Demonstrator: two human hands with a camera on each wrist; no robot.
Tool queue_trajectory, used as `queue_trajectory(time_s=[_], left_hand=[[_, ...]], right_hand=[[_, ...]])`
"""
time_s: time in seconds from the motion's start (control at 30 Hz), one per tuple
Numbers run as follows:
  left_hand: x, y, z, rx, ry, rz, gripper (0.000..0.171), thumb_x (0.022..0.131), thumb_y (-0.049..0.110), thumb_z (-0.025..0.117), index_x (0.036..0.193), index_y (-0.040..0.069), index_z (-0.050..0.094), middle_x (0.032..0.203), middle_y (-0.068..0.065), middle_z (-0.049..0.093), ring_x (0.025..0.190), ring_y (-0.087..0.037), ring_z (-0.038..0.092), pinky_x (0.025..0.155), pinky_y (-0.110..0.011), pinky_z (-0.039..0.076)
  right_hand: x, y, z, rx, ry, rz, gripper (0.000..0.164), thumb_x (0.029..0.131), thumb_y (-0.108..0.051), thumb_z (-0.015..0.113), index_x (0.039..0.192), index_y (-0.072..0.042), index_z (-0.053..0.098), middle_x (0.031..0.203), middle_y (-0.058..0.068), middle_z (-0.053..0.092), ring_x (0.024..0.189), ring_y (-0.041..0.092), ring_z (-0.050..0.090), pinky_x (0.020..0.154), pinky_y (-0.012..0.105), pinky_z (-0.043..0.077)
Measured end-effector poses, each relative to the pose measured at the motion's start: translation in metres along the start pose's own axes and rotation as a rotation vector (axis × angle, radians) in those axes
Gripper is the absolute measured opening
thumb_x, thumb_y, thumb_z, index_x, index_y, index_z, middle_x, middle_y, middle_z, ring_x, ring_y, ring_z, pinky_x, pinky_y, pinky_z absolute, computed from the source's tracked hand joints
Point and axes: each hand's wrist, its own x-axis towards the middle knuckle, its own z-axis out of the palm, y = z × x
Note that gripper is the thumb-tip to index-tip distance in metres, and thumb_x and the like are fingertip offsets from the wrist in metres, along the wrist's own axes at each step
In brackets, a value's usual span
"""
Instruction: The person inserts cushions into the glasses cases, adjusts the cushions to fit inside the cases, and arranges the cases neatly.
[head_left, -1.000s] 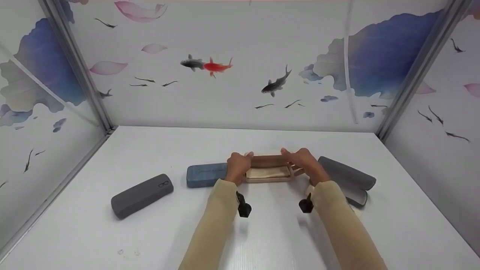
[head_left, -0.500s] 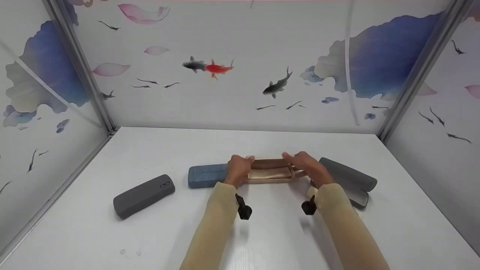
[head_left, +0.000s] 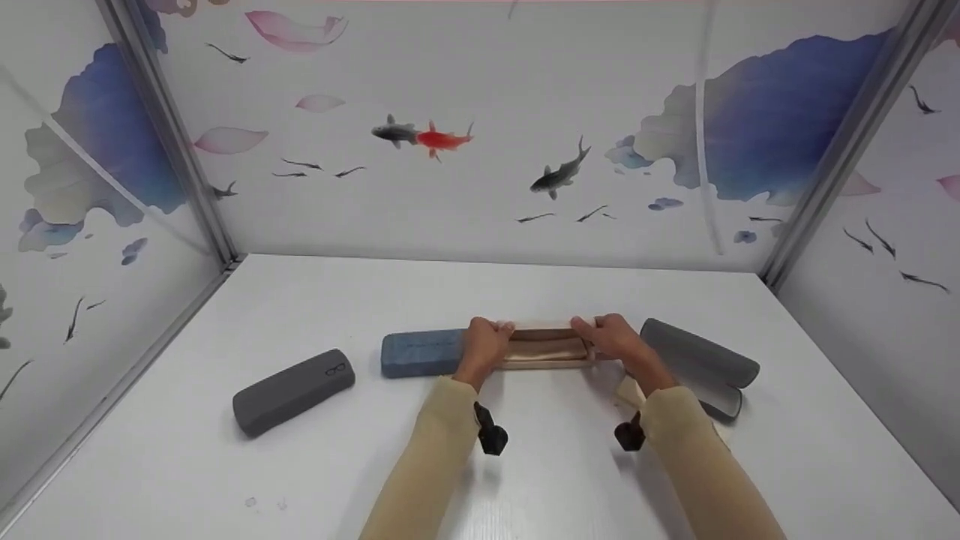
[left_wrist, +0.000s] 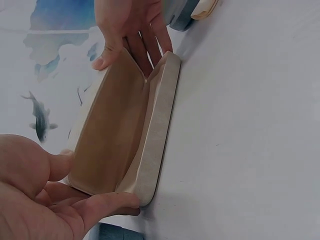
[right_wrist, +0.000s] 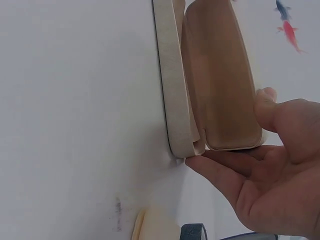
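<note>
A cream glasses case [head_left: 546, 349] lies on the table between both hands, its brown-lined lid [left_wrist: 102, 130] raised at an angle over the base. Inside the base sits a folded light cloth or lining [head_left: 547, 351]. My left hand [head_left: 484, 346] holds the case's left end, thumb at the lid's edge and fingers along the end of the base. At the other end, my right hand [head_left: 619, 341] grips in the same way, its thumb [right_wrist: 266, 107] on the lid edge and fingertips against the base's corner.
Just left of the left hand is a blue case [head_left: 421, 353]. Farther left lies a dark grey glasses case [head_left: 294, 391] with a glasses print. An opened grey case [head_left: 701, 356] lies right of the right hand, near a cream piece [head_left: 628, 391]. Printed walls surround the white table [head_left: 540, 480].
The lid of the cream glasses case has tilted lower over its base, both thumbs moving with it. The other cases stay where they were; the head view has shifted slightly.
</note>
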Motion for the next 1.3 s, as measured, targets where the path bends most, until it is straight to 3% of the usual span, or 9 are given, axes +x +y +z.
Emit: queue_trajectory(time_s=[0.17, 0.3, 0.37, 0.47, 0.57, 0.63, 0.8, 0.87, 1.3], left_hand=[[-0.002, -0.001, 0.000, -0.029, -0.022, 0.009, 0.024, 0.101, 0.013, 0.057, 0.095, -0.009, 0.063, 0.077, -0.007, 0.055, 0.071, -0.016, 0.045, 0.069, -0.030, 0.043], [-0.003, -0.001, -0.001, -0.027, -0.039, 0.013, 0.026, 0.102, 0.013, 0.057, 0.106, -0.011, 0.064, 0.090, -0.014, 0.064, 0.076, -0.016, 0.048, 0.075, -0.034, 0.048], [-0.002, -0.002, -0.001, -0.032, -0.056, 0.029, 0.025, 0.102, 0.013, 0.055, 0.088, -0.005, 0.064, 0.073, -0.008, 0.058, 0.066, -0.015, 0.044, 0.067, -0.031, 0.044], [0.000, -0.003, -0.001, -0.057, -0.079, 0.049, 0.041, 0.102, 0.013, 0.053, 0.061, 0.009, 0.049, 0.053, 0.003, 0.035, 0.051, -0.012, 0.030, 0.055, -0.028, 0.031], [0.001, -0.003, -0.001, -0.065, -0.081, 0.035, 0.050, 0.101, 0.015, 0.052, 0.053, 0.015, 0.036, 0.047, 0.007, 0.027, 0.046, -0.009, 0.024, 0.050, -0.027, 0.026], [0.000, -0.002, 0.000, -0.055, -0.063, 0.013, 0.044, 0.100, 0.020, 0.055, 0.058, 0.011, 0.048, 0.053, 0.004, 0.042, 0.051, -0.011, 0.036, 0.053, -0.028, 0.036], [0.001, -0.005, 0.003, -0.036, -0.019, -0.005, 0.039, 0.101, 0.025, 0.059, 0.066, 0.009, 0.050, 0.059, 0.002, 0.044, 0.058, -0.013, 0.041, 0.058, -0.029, 0.038], [0.002, -0.006, 0.004, -0.040, -0.020, 0.001, 0.046, 0.102, 0.022, 0.059, 0.060, 0.013, 0.040, 0.053, 0.005, 0.031, 0.052, -0.011, 0.030, 0.053, -0.028, 0.029], [-0.002, -0.009, 0.003, -0.011, -0.013, 0.008, 0.050, 0.100, 0.017, 0.062, 0.056, 0.013, 0.038, 0.050, 0.005, 0.031, 0.050, -0.011, 0.028, 0.052, -0.027, 0.028]], right_hand=[[-0.001, 0.003, 0.005, 0.013, 0.038, -0.024, 0.050, 0.105, -0.043, 0.049, 0.115, 0.005, 0.059, 0.117, 0.017, 0.059, 0.112, 0.027, 0.053, 0.099, 0.042, 0.048], [-0.003, 0.005, 0.006, 0.042, 0.058, -0.077, 0.041, 0.106, -0.039, 0.049, 0.092, -0.001, 0.057, 0.086, 0.006, 0.056, 0.089, 0.020, 0.052, 0.080, 0.032, 0.044], [-0.003, 0.007, 0.006, 0.068, 0.062, -0.105, 0.040, 0.106, -0.036, 0.049, 0.084, -0.003, 0.055, 0.075, 0.003, 0.054, 0.079, 0.018, 0.051, 0.074, 0.030, 0.041], [-0.003, 0.009, 0.007, 0.094, 0.060, -0.134, 0.040, 0.107, -0.034, 0.048, 0.080, -0.004, 0.054, 0.067, 0.001, 0.053, 0.071, 0.017, 0.048, 0.070, 0.028, 0.041], [-0.002, 0.009, 0.008, 0.085, 0.076, -0.132, 0.038, 0.106, -0.033, 0.049, 0.082, -0.004, 0.054, 0.071, 0.000, 0.051, 0.072, 0.015, 0.048, 0.069, 0.028, 0.040], [-0.002, 0.009, 0.009, 0.074, 0.084, -0.131, 0.038, 0.106, -0.033, 0.050, 0.083, -0.004, 0.054, 0.073, 0.000, 0.050, 0.074, 0.015, 0.047, 0.068, 0.028, 0.039], [-0.002, 0.010, 0.011, 0.053, 0.102, -0.134, 0.035, 0.106, -0.031, 0.051, 0.084, -0.005, 0.055, 0.076, 0.000, 0.047, 0.076, 0.015, 0.046, 0.068, 0.028, 0.038], [-0.003, 0.011, 0.011, 0.046, 0.105, -0.137, 0.033, 0.106, -0.031, 0.051, 0.086, -0.004, 0.056, 0.077, 0.000, 0.048, 0.076, 0.015, 0.046, 0.068, 0.028, 0.038], [-0.004, 0.020, 0.017, 0.052, 0.121, -0.152, 0.034, 0.105, -0.030, 0.053, 0.112, 0.002, 0.064, 0.086, 0.004, 0.054, 0.086, 0.018, 0.050, 0.075, 0.030, 0.041]])
